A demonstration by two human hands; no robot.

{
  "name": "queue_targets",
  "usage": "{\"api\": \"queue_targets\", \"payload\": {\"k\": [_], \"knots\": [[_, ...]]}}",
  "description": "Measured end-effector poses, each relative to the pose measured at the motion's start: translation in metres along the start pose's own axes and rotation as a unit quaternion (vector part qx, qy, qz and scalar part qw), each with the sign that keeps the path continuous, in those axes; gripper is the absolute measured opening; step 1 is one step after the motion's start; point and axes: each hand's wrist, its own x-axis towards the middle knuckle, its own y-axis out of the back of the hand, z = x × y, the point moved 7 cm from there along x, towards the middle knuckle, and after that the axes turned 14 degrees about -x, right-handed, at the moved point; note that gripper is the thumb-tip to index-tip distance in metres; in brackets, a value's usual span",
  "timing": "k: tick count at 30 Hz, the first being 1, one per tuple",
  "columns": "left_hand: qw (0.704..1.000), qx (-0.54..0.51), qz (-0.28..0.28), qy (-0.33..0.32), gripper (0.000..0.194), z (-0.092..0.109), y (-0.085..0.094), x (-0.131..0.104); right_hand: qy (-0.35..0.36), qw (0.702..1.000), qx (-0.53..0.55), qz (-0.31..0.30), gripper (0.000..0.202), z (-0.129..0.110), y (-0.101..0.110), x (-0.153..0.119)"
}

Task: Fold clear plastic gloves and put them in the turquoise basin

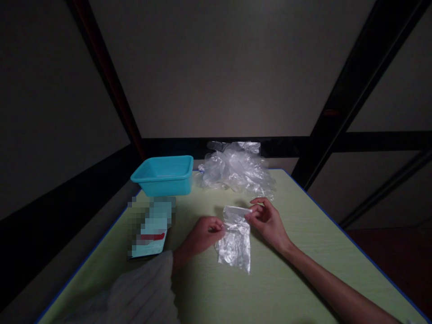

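Observation:
A clear plastic bag [235, 240], crinkled and flat-looking, is held up between my two hands just above the table. My left hand [205, 231] pinches its left edge between thumb and fingers. On the other side, my right hand [266, 221] grips the top right corner with thumb and forefinger, the remaining fingers loosely curled. Beyond the hands lies a loose heap of similar clear plastic bags [236, 168] at the far side of the table.
The pale green table [286, 279] has a blue edge. A turquoise plastic basin [165, 184] stands at the back left. Nearer to me lies a phone-like flat object [153, 229], blurred by pixelation. A wall [219, 72] rises behind the table.

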Motion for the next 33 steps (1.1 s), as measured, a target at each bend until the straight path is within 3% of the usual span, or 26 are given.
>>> {"api": "queue_targets", "payload": {"k": [6, 14, 23, 33], "knots": [[1.000, -0.018, 0.002, 0.001, 0.005, 0.005, 0.000, 0.002, -0.055, 0.997, 0.029, -0.045, 0.051, 0.006, -0.005, -0.001], [0.998, -0.055, 0.031, -0.008, 0.013, 0.003, 0.006, 0.004, -0.131, 0.973, 0.041, -0.187, 0.033, 0.013, -0.024, -0.014], [0.997, -0.064, 0.047, -0.019, 0.011, 0.012, 0.008, -0.002, -0.156, 0.971, 0.038, -0.177, 0.027, 0.017, -0.024, -0.015], [0.997, -0.063, 0.045, -0.028, 0.012, 0.006, 0.011, 0.000, -0.109, 0.981, -0.010, -0.163, 0.031, 0.017, -0.018, -0.012]]}}
